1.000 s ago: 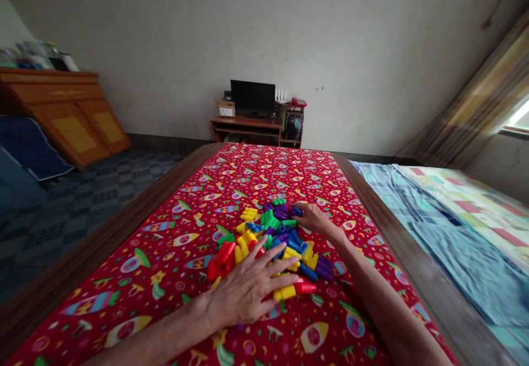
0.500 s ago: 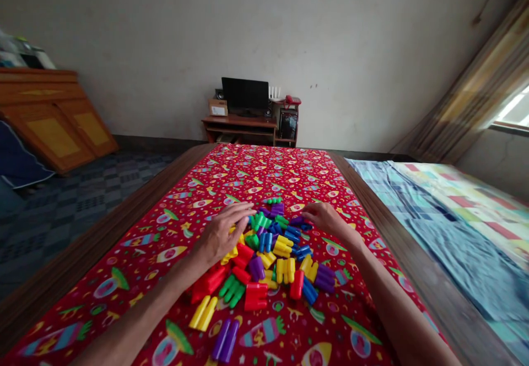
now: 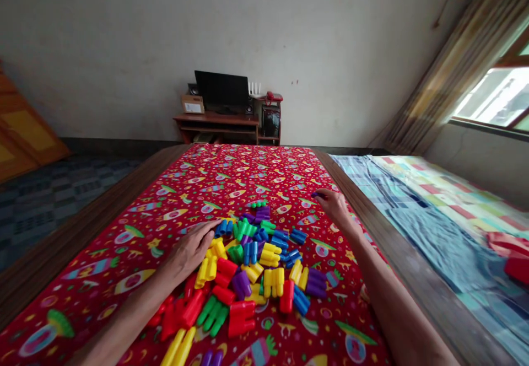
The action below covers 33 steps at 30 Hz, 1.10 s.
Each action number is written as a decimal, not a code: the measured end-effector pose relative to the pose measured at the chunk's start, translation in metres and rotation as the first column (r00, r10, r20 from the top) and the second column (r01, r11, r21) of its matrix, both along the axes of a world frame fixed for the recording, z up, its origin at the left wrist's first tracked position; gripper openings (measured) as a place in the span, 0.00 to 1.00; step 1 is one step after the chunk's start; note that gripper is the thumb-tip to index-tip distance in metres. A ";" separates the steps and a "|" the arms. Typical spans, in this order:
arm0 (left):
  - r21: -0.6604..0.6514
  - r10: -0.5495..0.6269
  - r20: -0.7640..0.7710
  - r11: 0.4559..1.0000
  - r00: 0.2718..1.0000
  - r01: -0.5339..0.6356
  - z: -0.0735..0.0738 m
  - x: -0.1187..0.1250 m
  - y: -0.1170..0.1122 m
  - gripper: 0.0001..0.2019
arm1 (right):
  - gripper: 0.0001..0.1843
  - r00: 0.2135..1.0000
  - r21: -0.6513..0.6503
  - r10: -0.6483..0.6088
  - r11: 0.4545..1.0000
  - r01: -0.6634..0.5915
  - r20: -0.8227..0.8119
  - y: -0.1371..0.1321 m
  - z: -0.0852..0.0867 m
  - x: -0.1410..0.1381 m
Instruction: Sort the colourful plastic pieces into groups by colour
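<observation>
A heap of plastic building blocks in red, yellow, green, blue and purple lies on a red patterned tablecloth (image 3: 231, 181). At its left edge rests my left hand (image 3: 193, 247), fingers stretched out and together, beside a blue block (image 3: 224, 227) and several yellow blocks (image 3: 206, 271). My right hand (image 3: 334, 205) is beyond the heap on the right, over the cloth, pinching a purple block (image 3: 317, 194); most of that block is hidden by the fingers. Nearest to this hand in the heap is another blue block (image 3: 298, 236).
The cloth covers a long table with dark wooden edges (image 3: 369, 235). A bed (image 3: 430, 189) with a checked cover and blue cloth stands along the right side. Beyond the table's far end is a desk (image 3: 217, 120) with a monitor (image 3: 222, 89). An orange cabinet (image 3: 28, 129) is at the left.
My right hand has moved off the heap to the right with the purple block. My left hand has drawn back to the heap's left edge. The camera view has turned right.
</observation>
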<state>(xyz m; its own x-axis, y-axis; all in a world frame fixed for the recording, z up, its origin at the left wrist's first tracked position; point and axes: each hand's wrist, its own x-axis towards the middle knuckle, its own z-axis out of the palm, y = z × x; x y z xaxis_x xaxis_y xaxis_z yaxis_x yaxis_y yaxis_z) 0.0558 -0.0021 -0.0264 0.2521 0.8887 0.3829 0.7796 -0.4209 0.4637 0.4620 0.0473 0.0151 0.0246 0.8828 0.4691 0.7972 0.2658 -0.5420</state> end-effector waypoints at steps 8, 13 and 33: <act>0.054 -0.014 -0.032 0.998 0.999 0.016 -0.014 -0.005 0.008 0.25 | 0.20 0.918 -0.089 -0.374 0.927 0.365 -0.130 0.025 -0.016 0.056; 0.052 -0.004 -0.037 0.999 0.999 0.006 -0.009 -0.004 0.003 0.23 | 0.20 0.919 -0.025 -0.385 0.923 0.384 -0.085 0.028 -0.001 0.026; 0.020 -0.026 -0.084 0.999 0.996 0.027 0.000 -0.003 -0.001 0.23 | 0.11 0.919 -0.156 0.339 0.937 -0.312 0.200 0.016 0.000 -0.096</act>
<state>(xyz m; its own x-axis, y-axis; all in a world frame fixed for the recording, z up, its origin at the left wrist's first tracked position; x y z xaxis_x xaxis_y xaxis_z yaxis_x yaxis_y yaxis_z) 0.0525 -0.0033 -0.0262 0.3072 0.8734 0.3780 0.8036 -0.4508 0.3885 0.3656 0.0634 0.0152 -0.3658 0.8735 0.3212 0.7800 0.4760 -0.4063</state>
